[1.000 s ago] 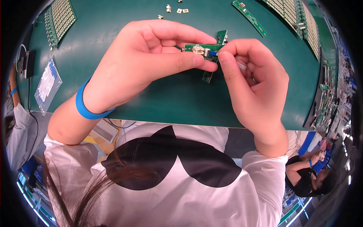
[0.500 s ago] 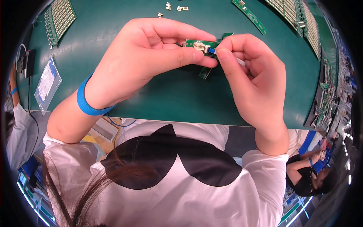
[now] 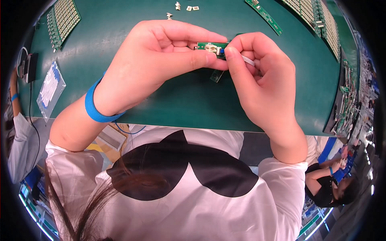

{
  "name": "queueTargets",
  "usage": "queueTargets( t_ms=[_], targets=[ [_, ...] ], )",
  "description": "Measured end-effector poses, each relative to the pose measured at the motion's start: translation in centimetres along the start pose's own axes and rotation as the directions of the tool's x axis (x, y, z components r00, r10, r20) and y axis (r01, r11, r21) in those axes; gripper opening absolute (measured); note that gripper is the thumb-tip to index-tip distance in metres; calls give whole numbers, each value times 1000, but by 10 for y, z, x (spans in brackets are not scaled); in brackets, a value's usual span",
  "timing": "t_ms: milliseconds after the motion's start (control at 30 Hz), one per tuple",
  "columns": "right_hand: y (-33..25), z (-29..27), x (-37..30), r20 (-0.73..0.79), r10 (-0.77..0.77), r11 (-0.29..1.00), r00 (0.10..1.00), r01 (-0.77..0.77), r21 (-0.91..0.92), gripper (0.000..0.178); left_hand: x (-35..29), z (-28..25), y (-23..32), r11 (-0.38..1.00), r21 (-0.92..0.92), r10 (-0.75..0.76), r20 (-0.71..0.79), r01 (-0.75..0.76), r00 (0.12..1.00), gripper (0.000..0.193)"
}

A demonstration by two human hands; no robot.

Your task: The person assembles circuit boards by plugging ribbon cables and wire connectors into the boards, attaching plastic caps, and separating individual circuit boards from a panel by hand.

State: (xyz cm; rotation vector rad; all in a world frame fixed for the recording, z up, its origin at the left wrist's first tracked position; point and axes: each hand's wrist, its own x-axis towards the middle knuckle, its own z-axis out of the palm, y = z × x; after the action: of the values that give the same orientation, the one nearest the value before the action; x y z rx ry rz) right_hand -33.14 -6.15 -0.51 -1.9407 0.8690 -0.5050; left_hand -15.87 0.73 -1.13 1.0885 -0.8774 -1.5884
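Between the thumb and fingers of my left hand (image 3: 155, 60) is a small green circuit board (image 3: 200, 45), held above the table. It carries a cream-white connector (image 3: 210, 47) on its upper face. My right hand (image 3: 269, 78) is closed in a pinch at the board's right end, gripping a white flat ribbon cable (image 3: 248, 60). The cable's blue end (image 3: 222, 51) sits at the connector by my right fingertips; whether it is inside is too small to tell. Another piece of green board (image 3: 217, 75) shows below my fingers, its link to the held board hidden.
Several small white connectors (image 3: 189, 8) lie at the far middle of the green table (image 3: 193, 104). A long green board strip (image 3: 265, 17) and board panels (image 3: 63, 20) lie further off. A plastic bag (image 3: 51, 90) and a black device (image 3: 29, 67) are at left. Other people work nearby.
My right hand has shifted slightly left, bringing the cable's blue end closer against the connector, and less blue shows. My left hand keeps its hold with barely any movement.
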Motion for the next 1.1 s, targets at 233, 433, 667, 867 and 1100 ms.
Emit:
queueTargets(
  t_ms=[233,433,667,867,1100],
  targets=[
    [2,4,1,-34,-63,997,997,61,-54,5,1,1,-5,999,43,28,-37,-26,999,29],
    [0,4,2,-63,-84,992,994,77,-103,5,2,2,-7,998,44,55,-70,-52,996,28],
    [-4,-1,-3,-68,-203,971,977,192,-143,9,0,4,-5,985,164,73,-120,-53,990,27],
    [-6,-4,-5,-51,-255,947,966,238,-218,12,1,6,-5,982,181,75,-127,-52,989,26],
    [-6,-2,-6,-64,-252,958,966,240,-155,12,1,7,-6,987,131,107,-135,-89,985,26]
  ],
)
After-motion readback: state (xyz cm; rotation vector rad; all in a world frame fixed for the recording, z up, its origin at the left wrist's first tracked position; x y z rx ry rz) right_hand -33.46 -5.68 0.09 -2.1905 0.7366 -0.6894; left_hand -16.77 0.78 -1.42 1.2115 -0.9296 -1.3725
